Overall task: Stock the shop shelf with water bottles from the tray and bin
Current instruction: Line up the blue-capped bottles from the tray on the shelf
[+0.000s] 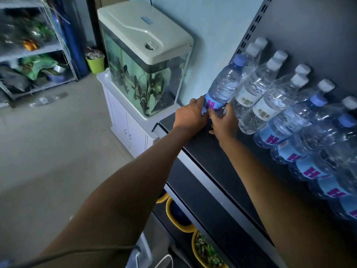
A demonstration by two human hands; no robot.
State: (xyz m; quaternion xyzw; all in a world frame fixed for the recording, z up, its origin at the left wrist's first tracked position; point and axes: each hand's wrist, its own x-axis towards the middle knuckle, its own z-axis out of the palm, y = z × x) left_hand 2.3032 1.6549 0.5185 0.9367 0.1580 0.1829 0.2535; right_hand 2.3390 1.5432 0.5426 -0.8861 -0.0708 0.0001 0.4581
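Bottle (pixel 222 88) in left hand (pixel 190 115), right hand (pixel 224 120)

Both arms outstretched; left hand (pixel 190 115), right hand (pixel 225 123) side by side — both gripping a bottle (pixel 224 85)

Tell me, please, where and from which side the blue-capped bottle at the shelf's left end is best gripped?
Grip the blue-capped bottle round its labelled lower body, coming from the open front and left of the shelf. Clear bottles crowd its right side and the back panel stands behind, so only those sides are free. The left hand and right hand hold it there.
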